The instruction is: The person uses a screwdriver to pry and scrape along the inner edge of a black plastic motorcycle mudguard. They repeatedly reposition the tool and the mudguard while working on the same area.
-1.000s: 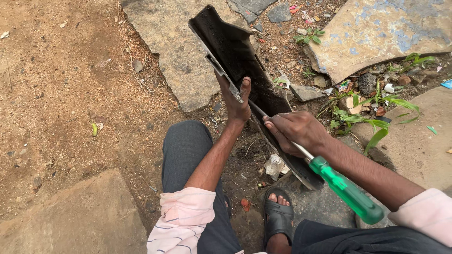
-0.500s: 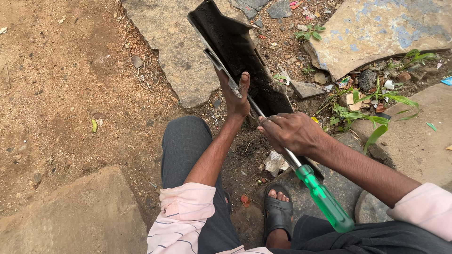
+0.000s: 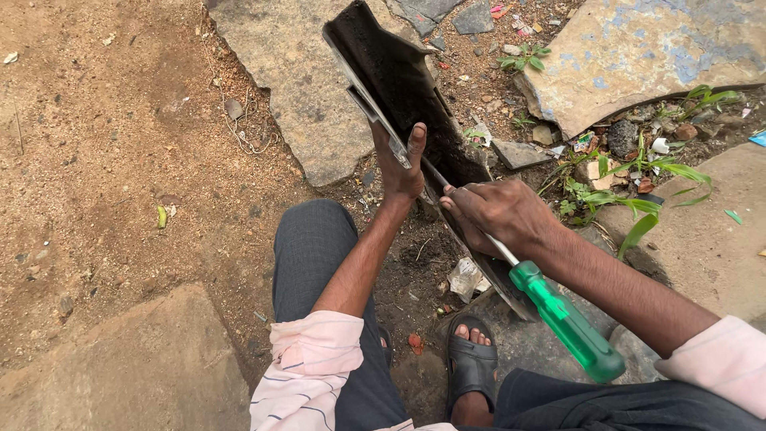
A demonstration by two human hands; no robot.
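A person seen from above sits or crouches over bare, reddish dirt ground (image 3: pixel 120 160), with both forearms reaching up into the centre of the frame. The left hand (image 3: pixel 399 164) grips the near edge of a long black soot-caked metal channel (image 3: pixel 399 80), fingers wrapped behind it and thumb pressed on the front rim. The channel runs diagonally from the upper centre down toward the lower right, its lower end near a foot in a black sandal (image 3: pixel 472 363). The right hand (image 3: pixel 499 211), just right of centre, is closed around the shaft of a green-handled screwdriver (image 3: pixel 566 319), whose tip lies against the channel's inner edge close to the left thumb. Flat grey stones (image 3: pixel 295 72) lie around the upper frame, with green weeds (image 3: pixel 638 199) and scattered litter at the right.
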